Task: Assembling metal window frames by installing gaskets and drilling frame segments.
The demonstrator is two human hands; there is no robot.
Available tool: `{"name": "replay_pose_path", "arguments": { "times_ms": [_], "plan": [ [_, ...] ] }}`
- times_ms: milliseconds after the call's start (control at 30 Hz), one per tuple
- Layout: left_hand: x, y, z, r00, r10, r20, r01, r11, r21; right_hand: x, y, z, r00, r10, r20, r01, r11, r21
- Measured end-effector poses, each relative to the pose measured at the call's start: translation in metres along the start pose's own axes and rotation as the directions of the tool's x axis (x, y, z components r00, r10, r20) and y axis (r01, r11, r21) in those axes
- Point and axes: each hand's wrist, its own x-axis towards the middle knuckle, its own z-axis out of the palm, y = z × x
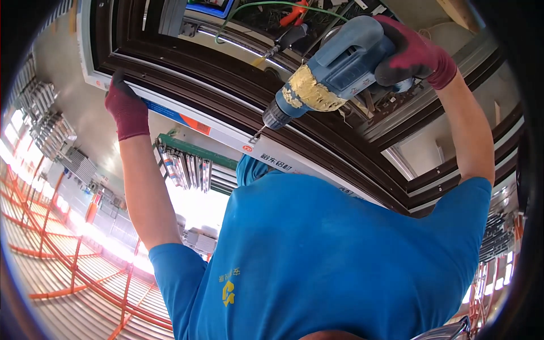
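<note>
My right hand [411, 54], in a maroon glove with dark palm and fingers, is closed around the rear grip of a blue power drill [345, 62]. Ragged yellowish tape wraps the drill's front. Its thin bit reaches down to the near rail of a dark brown window frame [215, 107]; whether the tip has entered the metal I cannot tell. The rail's outer side carries a white printed protective film [226, 139]. Farther left, my left hand [126, 107], gloved alike, grips the same rail near its corner, one dark finger on top and the others partly hidden.
Through the frame's openings show a red-handled tool [293, 12], a green cable [255, 4], a yellow-tipped tool [266, 55] and scattered small parts. A green rack [190, 150] holding metal profiles stands beyond the left forearm. Stacked profiles [48, 133] lie at the far left.
</note>
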Motion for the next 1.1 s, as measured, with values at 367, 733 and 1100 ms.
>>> {"name": "replay_pose_path", "arguments": {
  "times_ms": [367,733,1100],
  "plan": [
    [-0.007,0.003,0.000,0.999,0.033,0.030,-0.034,0.999,0.035,0.031,-0.089,0.008,0.924,0.195,0.330,-0.257,0.953,0.158],
    [0.003,0.000,-0.001,0.999,-0.014,-0.038,0.015,1.000,0.010,0.030,-0.113,0.015,0.934,-0.072,0.351,0.047,0.996,0.078],
    [-0.018,0.005,0.010,0.999,-0.011,-0.049,0.010,1.000,-0.016,0.039,-0.111,0.028,0.918,-0.085,0.386,0.003,0.978,0.209]
  ]
}}
